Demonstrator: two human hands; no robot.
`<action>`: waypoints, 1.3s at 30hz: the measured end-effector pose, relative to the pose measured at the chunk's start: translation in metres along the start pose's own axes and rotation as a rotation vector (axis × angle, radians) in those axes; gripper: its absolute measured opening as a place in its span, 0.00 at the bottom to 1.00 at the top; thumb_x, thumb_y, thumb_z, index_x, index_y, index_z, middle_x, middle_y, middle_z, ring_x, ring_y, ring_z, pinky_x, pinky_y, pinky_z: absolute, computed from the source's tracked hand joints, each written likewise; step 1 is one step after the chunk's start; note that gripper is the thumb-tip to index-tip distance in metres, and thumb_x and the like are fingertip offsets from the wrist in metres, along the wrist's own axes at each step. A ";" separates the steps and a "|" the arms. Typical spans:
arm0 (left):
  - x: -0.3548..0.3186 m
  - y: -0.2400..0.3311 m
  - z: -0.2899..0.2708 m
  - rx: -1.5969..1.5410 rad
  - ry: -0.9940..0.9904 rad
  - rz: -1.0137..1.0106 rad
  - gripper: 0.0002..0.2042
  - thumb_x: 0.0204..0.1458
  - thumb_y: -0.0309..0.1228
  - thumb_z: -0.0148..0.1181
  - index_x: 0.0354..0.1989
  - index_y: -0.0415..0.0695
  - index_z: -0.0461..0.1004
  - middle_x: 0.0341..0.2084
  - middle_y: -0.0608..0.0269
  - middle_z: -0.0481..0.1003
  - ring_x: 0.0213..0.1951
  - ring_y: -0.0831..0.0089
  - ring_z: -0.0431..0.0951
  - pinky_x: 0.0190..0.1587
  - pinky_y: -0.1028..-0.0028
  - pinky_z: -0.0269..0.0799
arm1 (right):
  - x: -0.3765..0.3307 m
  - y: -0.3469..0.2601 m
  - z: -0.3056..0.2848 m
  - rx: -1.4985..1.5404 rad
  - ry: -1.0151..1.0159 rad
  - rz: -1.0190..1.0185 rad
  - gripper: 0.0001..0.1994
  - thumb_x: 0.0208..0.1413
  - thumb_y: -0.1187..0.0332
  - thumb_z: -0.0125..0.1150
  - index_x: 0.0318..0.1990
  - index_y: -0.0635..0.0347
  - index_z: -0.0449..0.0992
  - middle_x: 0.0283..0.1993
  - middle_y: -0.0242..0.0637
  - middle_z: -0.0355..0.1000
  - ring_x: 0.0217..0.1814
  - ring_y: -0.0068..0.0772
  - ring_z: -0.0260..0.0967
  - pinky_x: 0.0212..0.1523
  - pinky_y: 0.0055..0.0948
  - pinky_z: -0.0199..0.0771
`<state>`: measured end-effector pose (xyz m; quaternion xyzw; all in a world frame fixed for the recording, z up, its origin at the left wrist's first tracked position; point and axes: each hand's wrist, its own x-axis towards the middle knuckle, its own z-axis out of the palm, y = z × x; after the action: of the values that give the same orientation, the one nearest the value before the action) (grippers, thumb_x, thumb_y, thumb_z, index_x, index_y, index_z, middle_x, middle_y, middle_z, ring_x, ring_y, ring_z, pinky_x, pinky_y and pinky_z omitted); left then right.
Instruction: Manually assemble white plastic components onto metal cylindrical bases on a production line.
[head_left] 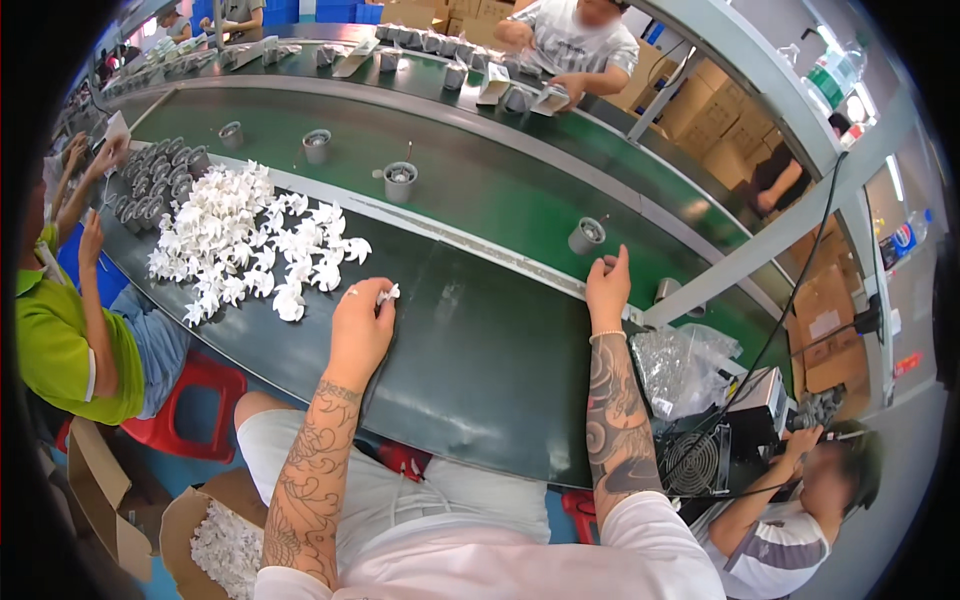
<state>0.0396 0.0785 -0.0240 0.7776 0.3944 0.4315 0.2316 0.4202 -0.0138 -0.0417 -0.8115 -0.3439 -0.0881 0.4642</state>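
My left hand [358, 325] rests on the dark worktop [470, 350] with its fingers closed on a small white plastic fan wheel [388, 294]. A heap of the same white fan wheels [240, 245] lies just to its left. My right hand [608, 285] reaches toward the edge of the green conveyor belt [480, 180], fingers apart and holding nothing. A small grey round motor housing [586, 236] stands on the belt just beyond that hand.
Other grey housings [400, 182] ride the belt, and several stand grouped [160, 175] at the far left. Seated people work on my left [70, 340], my right [800, 500] and across the belt [570, 40]. A cardboard box of white parts [215, 540] sits by my knee.
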 end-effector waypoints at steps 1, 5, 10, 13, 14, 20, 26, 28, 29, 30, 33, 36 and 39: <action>0.000 -0.001 0.000 -0.014 -0.052 -0.031 0.10 0.51 0.20 0.60 0.43 0.38 0.73 0.31 0.53 0.76 0.31 0.57 0.76 0.34 0.66 0.72 | 0.001 0.003 0.000 -0.039 0.007 0.001 0.29 0.59 0.67 0.56 0.67 0.65 0.60 0.47 0.45 0.76 0.43 0.41 0.76 0.47 0.36 0.74; 0.002 -0.008 0.005 -0.038 0.032 0.047 0.12 0.52 0.19 0.59 0.45 0.39 0.72 0.36 0.51 0.74 0.31 0.56 0.76 0.35 0.66 0.72 | 0.005 0.005 0.000 0.029 0.015 0.042 0.25 0.59 0.67 0.56 0.63 0.63 0.65 0.46 0.44 0.77 0.44 0.40 0.76 0.48 0.35 0.74; 0.002 -0.007 -0.002 -0.079 0.103 0.025 0.15 0.57 0.19 0.52 0.52 0.37 0.70 0.33 0.47 0.73 0.34 0.51 0.75 0.40 0.62 0.71 | 0.002 -0.001 0.004 0.035 0.053 0.014 0.21 0.58 0.68 0.56 0.59 0.64 0.69 0.46 0.45 0.77 0.45 0.40 0.76 0.49 0.35 0.75; 0.002 -0.013 0.006 -0.068 0.123 0.076 0.11 0.56 0.21 0.55 0.48 0.37 0.73 0.35 0.48 0.75 0.37 0.51 0.77 0.40 0.63 0.72 | 0.003 0.009 0.003 -0.037 0.030 -0.005 0.20 0.57 0.68 0.56 0.57 0.63 0.71 0.45 0.45 0.77 0.44 0.41 0.76 0.49 0.36 0.75; 0.004 -0.013 0.006 -0.068 0.136 0.074 0.11 0.56 0.21 0.55 0.48 0.37 0.73 0.35 0.48 0.75 0.37 0.51 0.77 0.40 0.63 0.72 | 0.005 0.010 0.003 -0.049 0.025 -0.034 0.20 0.57 0.68 0.56 0.57 0.63 0.71 0.45 0.45 0.77 0.43 0.41 0.76 0.48 0.36 0.75; 0.003 -0.012 -0.002 -0.150 0.152 -0.029 0.07 0.56 0.25 0.57 0.42 0.39 0.75 0.37 0.49 0.75 0.39 0.48 0.77 0.41 0.60 0.73 | 0.001 -0.003 0.003 -0.034 0.053 -0.017 0.19 0.54 0.71 0.54 0.54 0.68 0.71 0.47 0.49 0.73 0.48 0.48 0.73 0.50 0.41 0.72; -0.006 -0.015 -0.007 -0.102 0.117 0.059 0.08 0.55 0.26 0.60 0.42 0.39 0.76 0.32 0.54 0.74 0.32 0.58 0.75 0.36 0.65 0.71 | 0.029 -0.009 -0.026 -0.512 0.146 -0.199 0.22 0.50 0.73 0.52 0.56 0.63 0.69 0.55 0.52 0.67 0.57 0.57 0.65 0.57 0.52 0.66; -0.007 -0.011 -0.008 -0.083 0.060 0.059 0.08 0.55 0.28 0.60 0.41 0.39 0.76 0.29 0.55 0.73 0.30 0.59 0.75 0.35 0.65 0.70 | 0.056 0.017 -0.025 -0.786 0.208 0.124 0.29 0.49 0.69 0.55 0.62 0.63 0.64 0.64 0.55 0.61 0.64 0.62 0.60 0.62 0.54 0.63; -0.011 -0.009 -0.008 -0.078 0.052 0.052 0.08 0.55 0.28 0.60 0.41 0.39 0.76 0.29 0.55 0.73 0.30 0.59 0.75 0.35 0.65 0.70 | 0.073 0.032 -0.016 -0.733 0.092 0.309 0.30 0.49 0.68 0.55 0.63 0.63 0.64 0.62 0.56 0.63 0.64 0.62 0.61 0.63 0.54 0.62; -0.010 -0.006 -0.010 -0.103 0.031 0.018 0.08 0.55 0.27 0.61 0.42 0.39 0.76 0.29 0.56 0.73 0.29 0.61 0.75 0.34 0.66 0.70 | 0.095 0.048 -0.009 -0.670 -0.016 0.486 0.30 0.50 0.68 0.56 0.63 0.63 0.64 0.59 0.58 0.66 0.64 0.63 0.62 0.63 0.54 0.61; 0.012 0.012 0.010 -0.277 0.030 0.065 0.08 0.54 0.26 0.62 0.42 0.39 0.76 0.29 0.57 0.73 0.26 0.65 0.74 0.32 0.69 0.70 | 0.181 0.154 -0.078 -0.888 -0.515 0.267 0.30 0.49 0.68 0.57 0.62 0.68 0.65 0.50 0.58 0.73 0.57 0.65 0.69 0.60 0.55 0.66; -0.005 -0.011 -0.010 -0.261 0.115 0.003 0.08 0.54 0.25 0.63 0.42 0.38 0.77 0.30 0.59 0.73 0.27 0.68 0.74 0.31 0.72 0.70 | 0.103 0.076 0.002 -0.389 -0.231 0.306 0.26 0.53 0.64 0.60 0.57 0.70 0.69 0.49 0.53 0.75 0.57 0.49 0.72 0.58 0.45 0.70; -0.006 -0.009 -0.013 -0.274 0.089 -0.007 0.08 0.54 0.25 0.63 0.42 0.38 0.77 0.32 0.58 0.74 0.28 0.69 0.75 0.32 0.73 0.71 | 0.024 -0.005 0.009 0.807 -0.234 0.426 0.18 0.55 0.59 0.69 0.44 0.63 0.72 0.44 0.36 0.74 0.44 0.31 0.74 0.44 0.34 0.76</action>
<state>0.0224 0.0793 -0.0264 0.7176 0.3442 0.5144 0.3194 0.4332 0.0065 -0.0321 -0.6232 -0.2265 0.2420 0.7084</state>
